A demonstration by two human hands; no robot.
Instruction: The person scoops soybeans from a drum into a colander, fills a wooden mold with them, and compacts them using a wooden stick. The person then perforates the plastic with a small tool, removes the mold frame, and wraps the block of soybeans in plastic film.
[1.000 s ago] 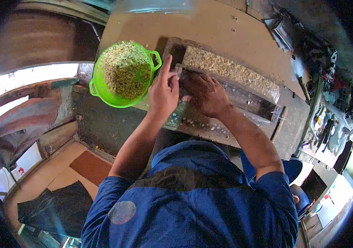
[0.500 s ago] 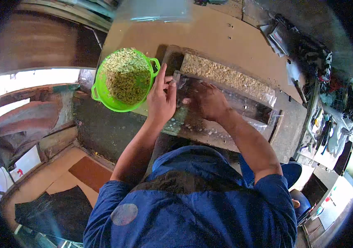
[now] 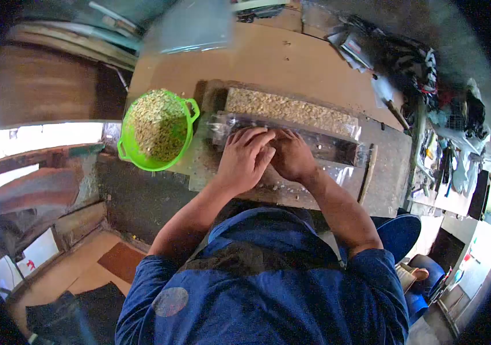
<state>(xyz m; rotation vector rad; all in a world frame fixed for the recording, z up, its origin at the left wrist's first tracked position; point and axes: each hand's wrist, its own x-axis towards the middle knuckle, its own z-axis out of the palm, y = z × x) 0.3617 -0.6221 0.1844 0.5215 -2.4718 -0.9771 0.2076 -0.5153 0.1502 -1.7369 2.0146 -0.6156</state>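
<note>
A long wooden mould (image 3: 214,103) lies in front of me with two parallel channels. The far channel is filled with pale, beige beans or grains (image 3: 291,108) packed in clear plastic. Clear plastic film (image 3: 337,144) lines the dark near channel. My left hand (image 3: 244,158) rests over this near channel, fingers stretched forward onto the film. Touching it, my right hand (image 3: 292,154) reaches into the same channel with fingers forward; some fingertips are hidden. To the left, a green two-handled colander (image 3: 189,123) holds pale beans and a browner, shaded part.
Under the mould is a brown board table (image 3: 257,52). Clear plastic sheets (image 3: 196,29) lie at its far left. A thin wooden stick (image 3: 368,172) is right of the mould. Plastic bags (image 3: 465,164) hang at the right edge, and a blue stool (image 3: 400,233) stands below.
My left hand has moved right, from beside the colander onto the near channel, meeting my right hand. The view has shifted, so the mould and colander appear lower and further left.
</note>
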